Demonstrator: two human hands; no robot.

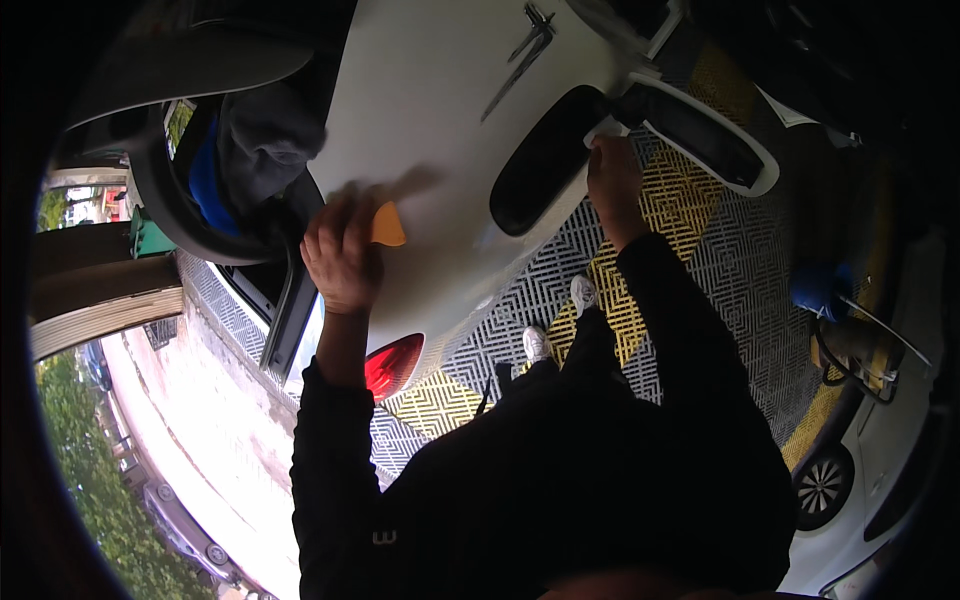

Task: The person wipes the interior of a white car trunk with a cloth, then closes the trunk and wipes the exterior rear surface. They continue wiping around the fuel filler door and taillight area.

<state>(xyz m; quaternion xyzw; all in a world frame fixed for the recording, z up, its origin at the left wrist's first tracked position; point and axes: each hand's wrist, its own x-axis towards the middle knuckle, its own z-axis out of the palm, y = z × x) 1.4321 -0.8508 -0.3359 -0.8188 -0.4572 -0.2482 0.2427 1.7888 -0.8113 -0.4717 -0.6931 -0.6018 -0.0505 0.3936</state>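
Observation:
My left hand (341, 251) grips an orange flat scraper (388, 225) against the white body panel of a car (442, 97), and its fingers are blurred. Further right, my right hand (616, 187) pinches what looks like the edge of a clear film (551, 206) beside a glossy black oval part (547, 161) of the panel. A second black oval part with a white rim (705, 135) lies just beyond that hand. A dark emblem (532, 52) sits on the panel farther up. Below my left hand is a red tail light (394, 367).
An opening at the left shows a grey cloth (274, 131) and something blue (202, 180). Grey and yellow grid floor tiles (630, 277) lie under my shoes. At the right stand a blue container (817, 289) and another car with a spoked wheel (825, 487).

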